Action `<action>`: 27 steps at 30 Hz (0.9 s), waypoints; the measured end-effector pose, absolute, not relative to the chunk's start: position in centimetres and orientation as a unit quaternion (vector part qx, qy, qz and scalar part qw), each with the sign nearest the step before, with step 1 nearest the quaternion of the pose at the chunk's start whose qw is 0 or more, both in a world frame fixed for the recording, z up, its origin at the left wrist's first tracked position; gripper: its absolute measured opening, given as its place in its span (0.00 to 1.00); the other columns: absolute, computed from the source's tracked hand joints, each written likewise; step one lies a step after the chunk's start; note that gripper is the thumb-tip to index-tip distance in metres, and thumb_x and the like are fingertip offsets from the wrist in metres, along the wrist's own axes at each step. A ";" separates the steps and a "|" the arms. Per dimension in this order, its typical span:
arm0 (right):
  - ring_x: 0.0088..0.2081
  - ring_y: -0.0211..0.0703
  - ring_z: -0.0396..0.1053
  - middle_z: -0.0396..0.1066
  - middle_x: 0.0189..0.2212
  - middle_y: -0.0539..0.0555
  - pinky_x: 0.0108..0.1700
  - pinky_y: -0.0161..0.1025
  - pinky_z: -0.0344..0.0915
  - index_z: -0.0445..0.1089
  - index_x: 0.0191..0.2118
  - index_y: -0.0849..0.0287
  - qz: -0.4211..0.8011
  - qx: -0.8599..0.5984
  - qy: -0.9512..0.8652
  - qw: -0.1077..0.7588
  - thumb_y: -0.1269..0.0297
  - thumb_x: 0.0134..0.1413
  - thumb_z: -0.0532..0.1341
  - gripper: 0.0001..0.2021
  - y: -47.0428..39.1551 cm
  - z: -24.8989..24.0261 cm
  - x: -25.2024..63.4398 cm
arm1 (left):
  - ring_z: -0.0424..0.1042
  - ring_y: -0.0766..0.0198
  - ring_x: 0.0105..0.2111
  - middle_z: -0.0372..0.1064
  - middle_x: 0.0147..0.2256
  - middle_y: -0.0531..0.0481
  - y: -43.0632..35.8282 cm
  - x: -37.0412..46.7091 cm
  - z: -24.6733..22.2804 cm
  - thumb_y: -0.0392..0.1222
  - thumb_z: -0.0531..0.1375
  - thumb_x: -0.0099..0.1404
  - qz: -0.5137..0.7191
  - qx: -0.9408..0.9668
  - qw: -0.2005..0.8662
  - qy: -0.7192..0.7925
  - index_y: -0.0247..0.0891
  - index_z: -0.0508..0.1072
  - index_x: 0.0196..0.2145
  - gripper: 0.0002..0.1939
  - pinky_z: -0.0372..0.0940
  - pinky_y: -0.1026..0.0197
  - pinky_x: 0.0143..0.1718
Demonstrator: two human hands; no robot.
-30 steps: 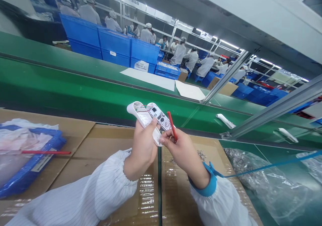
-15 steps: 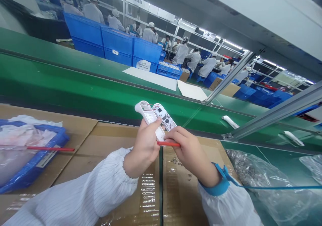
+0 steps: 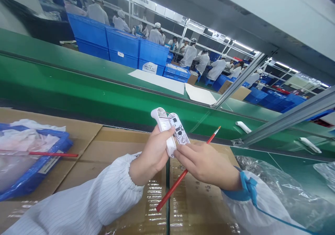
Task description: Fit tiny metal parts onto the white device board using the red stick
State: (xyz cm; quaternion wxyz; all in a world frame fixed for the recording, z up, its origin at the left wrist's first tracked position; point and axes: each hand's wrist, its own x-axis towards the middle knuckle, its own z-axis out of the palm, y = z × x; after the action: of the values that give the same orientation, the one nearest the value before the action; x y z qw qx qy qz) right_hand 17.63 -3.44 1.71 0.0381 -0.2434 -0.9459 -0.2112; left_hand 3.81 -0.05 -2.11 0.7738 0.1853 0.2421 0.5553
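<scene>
My left hand (image 3: pixel 154 148) is closed round a white plastic housing half (image 3: pixel 164 125), its thumb lying across the hollow side. Thin wires link that half to a second part beside it, a white circuit board (image 3: pixel 179 128) with dark components. The fingers of my right hand (image 3: pixel 201 161) are bent at the lower end of the housing and board, and a red-handled brush (image 3: pixel 175 187) is held in this hand. The brush slants across the palm, bristle tip up to the right and handle end down to the left. The right fingertips are partly hidden. A blue strap circles the right wrist.
Cardboard (image 3: pixel 110 172) covers the bench under my hands. A blue tray (image 3: pixel 62 142) with plastic-wrapped contents and a red stick stands at left. Beyond runs a green conveyor (image 3: pixel 104 95) carrying white housings (image 3: pixel 243 127). A clear bag (image 3: pixel 274 179) of small metal parts lies right.
The housing and board have shifted right and slightly down. My right hand has turned, swinging the brush from nearly level to a steep slant with its tip showing.
</scene>
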 end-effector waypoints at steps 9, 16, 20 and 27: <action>0.22 0.37 0.63 0.71 0.31 0.56 0.22 0.38 0.54 0.67 0.40 0.65 -0.176 -0.220 -0.956 0.079 0.74 0.64 0.41 0.17 -3.1 1.3 18.4 | 0.72 0.63 0.34 0.72 0.41 0.43 -0.1 3.6 -1.7 0.31 0.59 0.61 0.489 0.196 0.823 0.212 0.38 0.64 0.54 0.23 0.68 0.64 0.34; 0.33 0.38 0.68 0.71 0.36 0.56 0.28 0.33 0.63 0.64 0.43 0.63 -0.117 -0.278 -0.932 0.200 0.77 0.60 0.49 0.11 -3.7 -0.9 18.6 | 0.72 0.64 0.34 0.72 0.39 0.44 0.3 3.5 -1.9 0.31 0.58 0.61 0.491 0.189 0.828 0.196 0.37 0.65 0.52 0.21 0.69 0.63 0.36; 0.37 0.39 0.69 0.70 0.39 0.58 0.33 0.34 0.68 0.65 0.46 0.62 -0.089 -0.324 -0.901 0.276 0.75 0.59 0.54 0.10 -4.3 -2.2 18.4 | 0.71 0.65 0.34 0.71 0.39 0.46 0.5 3.3 -1.5 0.30 0.58 0.61 0.510 0.169 0.819 0.202 0.39 0.65 0.52 0.22 0.69 0.63 0.36; 0.33 0.39 0.70 0.72 0.36 0.56 0.32 0.35 0.68 0.67 0.44 0.63 -0.143 -0.343 -0.882 0.289 0.74 0.57 0.57 0.09 -5.0 -2.5 17.8 | 0.71 0.63 0.39 0.70 0.43 0.45 0.4 3.4 -1.5 0.31 0.59 0.61 0.517 0.176 0.813 0.202 0.39 0.64 0.53 0.22 0.69 0.61 0.41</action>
State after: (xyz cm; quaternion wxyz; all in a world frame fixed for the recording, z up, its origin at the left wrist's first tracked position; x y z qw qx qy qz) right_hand 17.80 -5.03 -2.55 0.2889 -0.3431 -0.8823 -0.1426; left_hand 3.36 0.39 -1.50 0.8125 0.1764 0.2024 0.5174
